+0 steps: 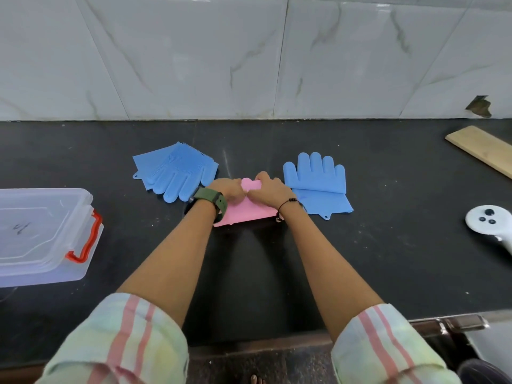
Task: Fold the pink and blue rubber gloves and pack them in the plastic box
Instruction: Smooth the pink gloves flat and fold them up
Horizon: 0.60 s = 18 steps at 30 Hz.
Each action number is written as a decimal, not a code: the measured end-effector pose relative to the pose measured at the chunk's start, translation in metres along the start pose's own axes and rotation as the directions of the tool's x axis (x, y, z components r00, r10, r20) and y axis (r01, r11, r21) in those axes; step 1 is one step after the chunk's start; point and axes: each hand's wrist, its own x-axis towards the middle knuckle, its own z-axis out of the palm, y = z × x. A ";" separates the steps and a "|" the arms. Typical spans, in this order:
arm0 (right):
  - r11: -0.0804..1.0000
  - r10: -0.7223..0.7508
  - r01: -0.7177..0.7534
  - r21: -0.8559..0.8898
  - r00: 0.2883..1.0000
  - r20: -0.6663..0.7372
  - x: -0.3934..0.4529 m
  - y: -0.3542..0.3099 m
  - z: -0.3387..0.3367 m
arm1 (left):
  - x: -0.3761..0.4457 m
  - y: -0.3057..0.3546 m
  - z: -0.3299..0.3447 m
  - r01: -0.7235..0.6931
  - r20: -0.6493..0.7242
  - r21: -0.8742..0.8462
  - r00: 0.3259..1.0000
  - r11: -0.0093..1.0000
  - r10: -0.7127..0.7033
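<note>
A pink rubber glove [249, 213] lies on the black counter in the middle. My left hand [228, 189] and my right hand [270, 191] both grip its far end, with a pink fold showing between them. One blue glove [177, 170] with a bristled palm lies to the left, fingers pointing toward me. A second blue glove [317, 184] lies to the right, fingers pointing at the wall, its cuff part folded over. The clear plastic box [41, 236] with a red latch sits at the left edge, lid on.
A white marble-tiled wall [249, 56] backs the black counter [249, 273]. A wooden board [482, 151] lies at the far right. A white handheld device [490, 223] rests near the right edge. The counter's front edge runs along the bottom.
</note>
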 end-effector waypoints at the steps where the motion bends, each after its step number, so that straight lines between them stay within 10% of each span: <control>1: 1.000 -0.001 -0.001 0.023 0.998 0.064 0.002 0.000 -0.005 | -0.001 -0.005 -0.005 -0.029 0.045 -0.081 0.998 0.996 0.033; 5: 0.985 0.044 -0.090 0.147 0.956 0.289 0.004 -0.004 -0.022 | -0.005 -0.019 -0.021 0.141 0.298 -0.662 0.951 0.736 0.085; 18: 0.971 -0.216 0.203 0.128 0.971 0.103 -0.002 -0.007 -0.018 | -0.022 -0.026 0.002 -0.083 0.057 -0.633 0.987 0.770 0.153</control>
